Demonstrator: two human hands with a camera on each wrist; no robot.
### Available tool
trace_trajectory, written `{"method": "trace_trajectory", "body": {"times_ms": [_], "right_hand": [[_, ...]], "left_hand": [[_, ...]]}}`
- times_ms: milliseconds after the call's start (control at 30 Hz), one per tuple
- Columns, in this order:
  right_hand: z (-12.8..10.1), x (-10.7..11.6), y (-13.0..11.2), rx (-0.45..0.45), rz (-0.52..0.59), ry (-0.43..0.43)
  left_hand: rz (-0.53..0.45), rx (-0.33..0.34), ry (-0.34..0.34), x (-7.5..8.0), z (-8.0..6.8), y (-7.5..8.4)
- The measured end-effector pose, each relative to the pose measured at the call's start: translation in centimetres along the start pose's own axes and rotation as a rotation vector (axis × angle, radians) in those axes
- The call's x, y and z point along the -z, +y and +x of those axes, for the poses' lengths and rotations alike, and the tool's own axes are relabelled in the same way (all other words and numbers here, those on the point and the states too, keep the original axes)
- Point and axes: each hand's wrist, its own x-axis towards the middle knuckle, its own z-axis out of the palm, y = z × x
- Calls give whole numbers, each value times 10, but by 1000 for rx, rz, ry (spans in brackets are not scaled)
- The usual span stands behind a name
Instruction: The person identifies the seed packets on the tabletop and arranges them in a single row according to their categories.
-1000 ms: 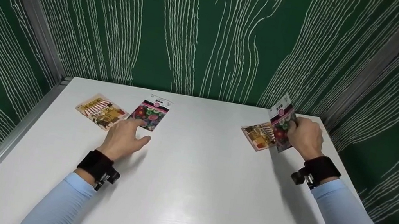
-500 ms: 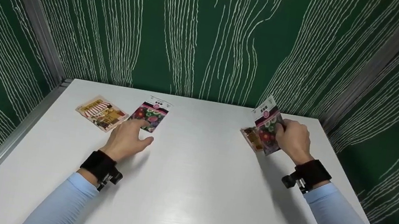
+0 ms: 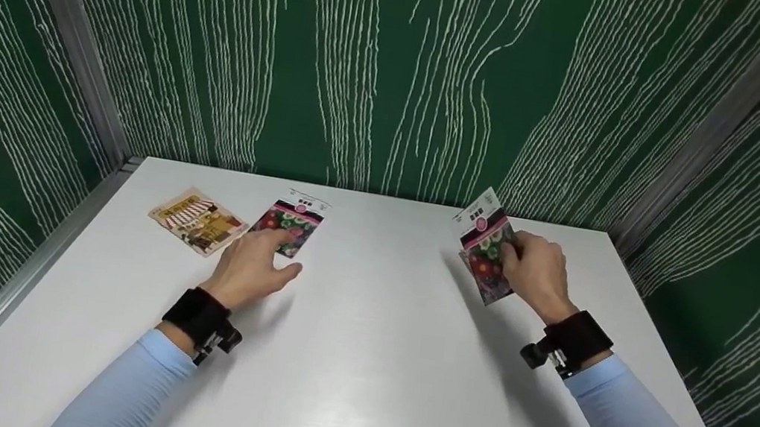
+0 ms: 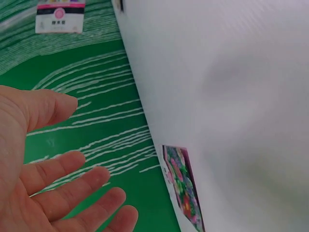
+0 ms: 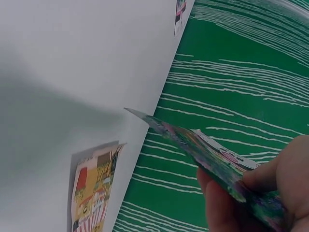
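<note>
— Since the earlier frame, right hand (image 3: 533,272) has carried its flower seed packet (image 3: 485,248) inward, off the tabletop (image 3: 365,362).
— Head view: left hand (image 3: 256,263) rests relaxed on the second flower packet (image 3: 290,219); keep the pinch firm.
— Wrist views: two striped packets (image 5: 94,191), two flowered.

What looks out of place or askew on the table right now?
Nothing damaged or spilled. The right hand holds a flower packet tilted above the table; the yellow packet beneath it shows only in the right wrist view.
</note>
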Motion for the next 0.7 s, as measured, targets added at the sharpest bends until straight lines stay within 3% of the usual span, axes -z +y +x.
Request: {"method": "trace_trajectory", "body": {"times_ms": [467,700], "right_hand": [[-12,-18,-22,71,71,-22],[-14,-26,-32,85,128,-103]], "left_hand": [[-30,-44,28,-7,2,7],[-22,-39,18,-12,4,10]]}}
